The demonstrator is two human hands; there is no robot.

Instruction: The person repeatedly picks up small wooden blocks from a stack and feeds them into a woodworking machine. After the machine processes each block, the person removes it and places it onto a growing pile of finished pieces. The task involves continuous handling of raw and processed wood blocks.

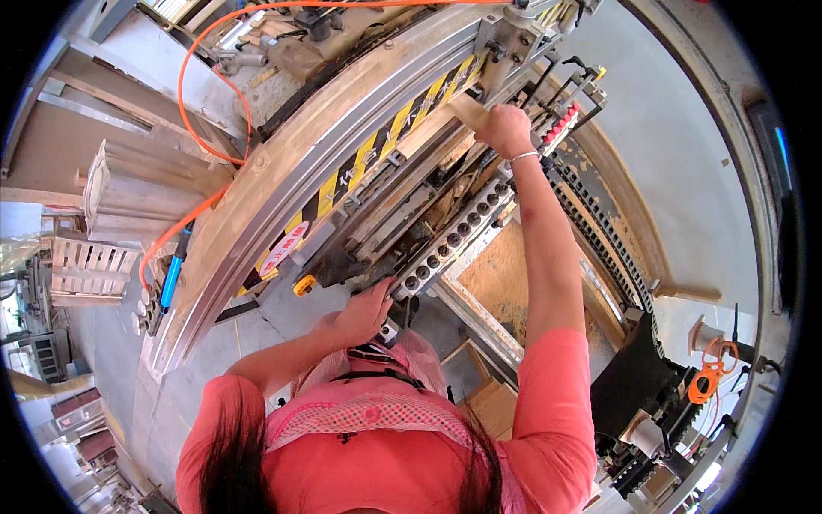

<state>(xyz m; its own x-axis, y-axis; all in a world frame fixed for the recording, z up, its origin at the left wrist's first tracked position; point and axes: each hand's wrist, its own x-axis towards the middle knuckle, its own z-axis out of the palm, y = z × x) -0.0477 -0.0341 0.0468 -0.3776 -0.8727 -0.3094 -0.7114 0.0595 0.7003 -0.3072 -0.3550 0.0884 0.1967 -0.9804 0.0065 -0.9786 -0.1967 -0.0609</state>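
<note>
Grey workshop floor (pixel 111 385) shows at the left of the head view, beside a long machine with a yellow-and-black striped strip (pixel 368 158) along its rail. An orange hose (pixel 182 103) loops over the far side, and a blue air gun (pixel 174 276) hangs near the rail's lower end. At the machine's upper part, the right hand (pixel 505 131) is closed on a flat tan piece (pixel 468 112), just beyond the striped strip's upper end. Lower down, the left hand (pixel 366 313) is by the near end of a pale bar with dark round fittings (pixel 454 239); whether its fingers grip anything, I cannot tell.
</note>
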